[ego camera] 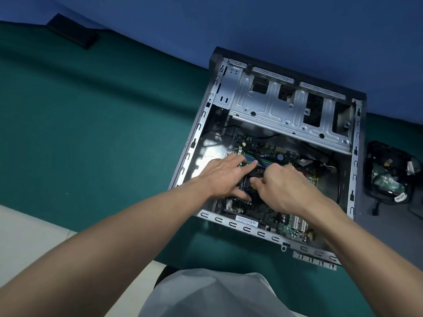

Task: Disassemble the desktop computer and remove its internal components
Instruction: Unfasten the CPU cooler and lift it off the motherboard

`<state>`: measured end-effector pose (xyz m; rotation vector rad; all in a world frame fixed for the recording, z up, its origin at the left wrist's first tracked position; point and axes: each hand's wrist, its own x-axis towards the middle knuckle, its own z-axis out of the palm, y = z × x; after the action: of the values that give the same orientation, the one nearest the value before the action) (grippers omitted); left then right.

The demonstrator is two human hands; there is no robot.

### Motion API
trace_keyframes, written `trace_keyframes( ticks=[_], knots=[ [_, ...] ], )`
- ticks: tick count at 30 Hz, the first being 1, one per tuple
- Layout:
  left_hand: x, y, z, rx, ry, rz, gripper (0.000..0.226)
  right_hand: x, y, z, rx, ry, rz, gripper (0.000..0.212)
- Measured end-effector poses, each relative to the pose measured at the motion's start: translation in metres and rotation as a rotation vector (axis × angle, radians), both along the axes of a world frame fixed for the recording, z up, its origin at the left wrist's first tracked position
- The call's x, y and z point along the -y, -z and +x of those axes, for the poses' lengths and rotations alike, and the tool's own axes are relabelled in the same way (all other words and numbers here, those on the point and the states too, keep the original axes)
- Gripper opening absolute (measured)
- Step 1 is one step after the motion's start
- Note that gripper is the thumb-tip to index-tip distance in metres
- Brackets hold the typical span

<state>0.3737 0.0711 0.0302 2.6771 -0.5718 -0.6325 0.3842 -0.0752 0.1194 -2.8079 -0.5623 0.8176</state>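
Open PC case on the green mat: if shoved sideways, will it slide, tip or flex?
Probably won't tip: the case lies on its broad side. Likely stiff, given the sheet-metal frame and drive cage. It may drag rather than glide, since the green mat looks cloth-like.

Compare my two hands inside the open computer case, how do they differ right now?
The left hand has straight, spread fingers reaching the memory slots; the right hand has curled fingers, and whether they hold anything is hidden. The left hand lies flat, the right hand arches with knuckles raised. Both are over the motherboard inside the computer case.
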Motion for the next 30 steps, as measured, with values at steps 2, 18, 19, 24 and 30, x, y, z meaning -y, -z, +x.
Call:
trace_keyframes(
  ticks=[2, 18, 19, 24, 30],
  knots=[
    [0.0, 0.0, 0.0, 0.0, 0.007, 0.009, 0.096, -0.003, -0.004, 0.003, 0.018, -0.114, -0.003, 0.044],
    [-0.002, 0.0, -0.003, -0.075, -0.126, -0.152, 0.061, -0.014, 0.018, -0.012, 0.077, 0.161, 0.567, 0.02],
    [-0.002, 0.001, -0.003, -0.081, -0.127, -0.147, 0.063, -0.017, 0.021, -0.017, 0.044, 0.297, 0.696, 0.03],
    [-0.002, 0.004, -0.002, -0.017, -0.056, -0.066, 0.061, -0.032, 0.038, -0.009, -0.039, 0.827, 1.106, 0.058],
    [-0.003, 0.009, -0.002, 0.003, -0.065, -0.061, 0.068, -0.022, 0.043, 0.015, -0.447, 0.582, 1.24, 0.06]
  ],
)
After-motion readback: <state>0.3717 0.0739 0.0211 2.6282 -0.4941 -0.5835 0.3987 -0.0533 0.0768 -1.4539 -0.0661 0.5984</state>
